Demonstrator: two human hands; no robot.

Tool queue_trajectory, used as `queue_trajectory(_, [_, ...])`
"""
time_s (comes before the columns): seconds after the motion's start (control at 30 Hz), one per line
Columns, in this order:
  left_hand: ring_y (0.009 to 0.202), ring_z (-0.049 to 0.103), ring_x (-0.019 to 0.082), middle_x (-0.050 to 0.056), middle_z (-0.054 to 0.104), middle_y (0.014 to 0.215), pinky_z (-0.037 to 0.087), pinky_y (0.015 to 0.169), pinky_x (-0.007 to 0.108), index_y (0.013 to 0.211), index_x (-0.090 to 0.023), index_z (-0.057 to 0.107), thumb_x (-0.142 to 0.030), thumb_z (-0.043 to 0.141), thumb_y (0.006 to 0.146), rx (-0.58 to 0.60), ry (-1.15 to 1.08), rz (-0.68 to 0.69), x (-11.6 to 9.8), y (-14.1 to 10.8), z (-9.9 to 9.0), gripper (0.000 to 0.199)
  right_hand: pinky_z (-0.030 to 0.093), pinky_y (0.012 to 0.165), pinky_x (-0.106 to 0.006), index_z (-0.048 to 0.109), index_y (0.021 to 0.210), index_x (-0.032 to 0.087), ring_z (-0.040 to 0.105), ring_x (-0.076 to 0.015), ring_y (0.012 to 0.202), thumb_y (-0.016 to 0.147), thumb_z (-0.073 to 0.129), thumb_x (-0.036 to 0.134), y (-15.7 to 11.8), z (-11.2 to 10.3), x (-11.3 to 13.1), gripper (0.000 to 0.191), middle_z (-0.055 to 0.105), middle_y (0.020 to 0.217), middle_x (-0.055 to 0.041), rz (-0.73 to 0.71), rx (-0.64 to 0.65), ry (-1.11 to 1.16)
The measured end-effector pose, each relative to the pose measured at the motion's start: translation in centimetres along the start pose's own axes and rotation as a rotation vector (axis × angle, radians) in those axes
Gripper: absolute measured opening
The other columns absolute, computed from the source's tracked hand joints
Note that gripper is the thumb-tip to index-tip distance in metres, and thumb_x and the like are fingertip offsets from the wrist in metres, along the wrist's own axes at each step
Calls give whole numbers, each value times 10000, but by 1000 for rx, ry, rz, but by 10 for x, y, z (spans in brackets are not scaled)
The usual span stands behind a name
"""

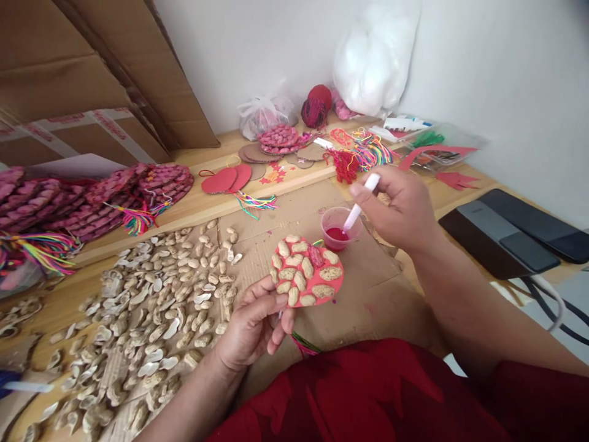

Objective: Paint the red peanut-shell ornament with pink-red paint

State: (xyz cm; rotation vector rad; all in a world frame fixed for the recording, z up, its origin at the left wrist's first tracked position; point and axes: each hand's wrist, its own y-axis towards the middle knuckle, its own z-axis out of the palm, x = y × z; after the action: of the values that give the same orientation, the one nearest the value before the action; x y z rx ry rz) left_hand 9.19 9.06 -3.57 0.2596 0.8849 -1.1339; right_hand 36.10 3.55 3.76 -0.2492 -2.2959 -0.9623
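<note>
My left hand (255, 322) holds a red round disc (307, 272) by its lower left edge. Peanut shells are stuck over the disc, and one near the top is painted red. My right hand (399, 209) grips a white brush handle (362, 199) whose tip dips into a small clear cup of red paint (336, 229), just above the disc. A multicoloured tassel (304, 345) hangs below my left hand.
Loose peanut shells (156, 307) cover the table on the left. Finished pink shell discs with tassels (92, 199) lie at far left, with red discs (227, 179), threads and plastic bags (372, 61) at the back. Two dark phones or tablets (515, 230) lie at right. Cardboard boxes (92, 80) stand behind.
</note>
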Motion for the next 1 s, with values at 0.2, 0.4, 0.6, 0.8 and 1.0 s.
queue_trajectory(0.2, [307, 481, 71, 4, 693, 590, 372, 273, 115, 883, -151, 604, -260, 684, 862, -42, -2, 5, 0, 1, 3, 137, 303, 630, -346, 505, 640, 224, 477, -180, 647, 858, 650, 357, -3, 8, 2, 293, 532, 599, 1, 4, 226, -215])
queue_trajectory(0.4, [324, 507, 80, 7, 698, 605, 395, 280, 122, 901, -151, 593, -259, 684, 867, -48, -12, -12, 0, 1, 4, 146, 311, 664, -353, 494, 617, 223, 475, -174, 639, 826, 706, 390, -2, 10, 0, 342, 547, 595, 6, -23, 246, -193])
queue_trajectory(0.6, [328, 523, 81, 10, 702, 615, 418, 290, 124, 898, -146, 598, -251, 678, 878, -33, -24, -3, 0, 2, 4, 134, 342, 719, -370, 507, 612, 219, 488, -172, 651, 815, 724, 366, -4, 11, 1, 331, 561, 609, 8, -56, 246, -206])
queue_trajectory(0.8, [335, 536, 79, 16, 714, 629, 434, 295, 120, 893, -144, 607, -232, 660, 891, -21, -51, -4, 0, 2, 3, 102, 357, 703, -375, 564, 645, 238, 510, -200, 683, 826, 736, 363, -4, 6, 3, 280, 562, 620, -2, -66, 120, -130])
queue_trajectory(1.0, [311, 520, 79, 20, 713, 610, 418, 282, 118, 911, -135, 627, -221, 661, 881, 28, -79, -8, 1, 2, 1, 97, 385, 686, -368, 631, 777, 249, 500, -175, 671, 891, 690, 331, -3, -3, 8, 153, 558, 682, 8, -44, -187, 47])
